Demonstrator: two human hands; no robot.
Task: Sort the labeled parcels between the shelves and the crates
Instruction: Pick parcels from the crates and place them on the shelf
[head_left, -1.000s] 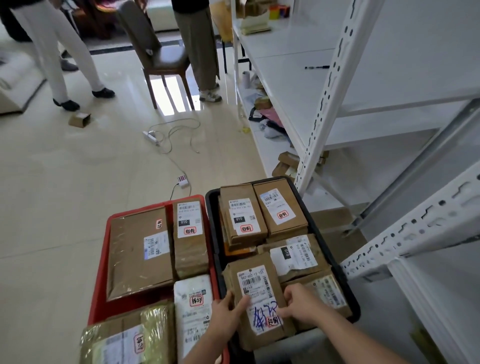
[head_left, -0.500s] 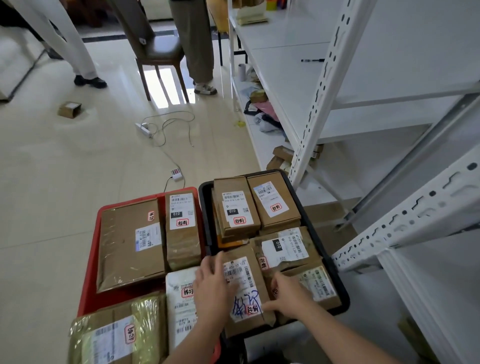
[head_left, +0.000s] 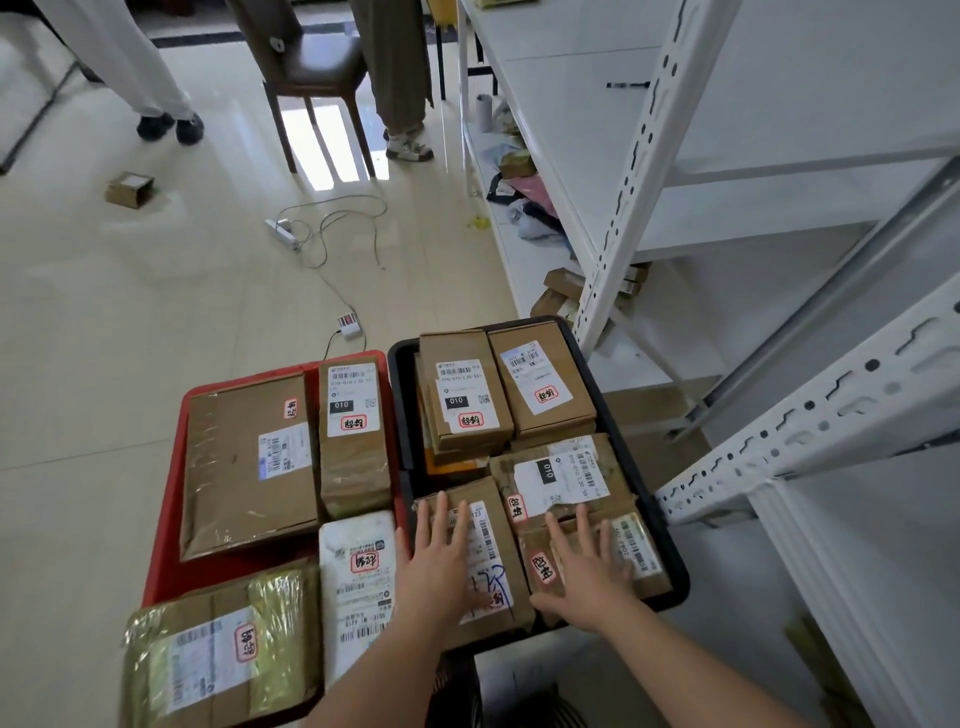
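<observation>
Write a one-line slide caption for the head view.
Left hand and right hand press flat on labeled parcels in the black crate, beside a red crate and white shelves.

Both forearms and each grip, left and right, are bare and sleeveless.

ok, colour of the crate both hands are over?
Black crate, clearest in the head view.

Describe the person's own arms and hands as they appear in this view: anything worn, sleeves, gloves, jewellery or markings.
Both arms are bare as far as the frame shows: no sleeves reach the forearms or wrists. The left hand and right hand wear no gloves. No watch, bracelet or ring is visible on either, and no markings show on the backs of the hands. The upper arms lie outside the picture, so any sleeve higher up cannot be seen.
</observation>
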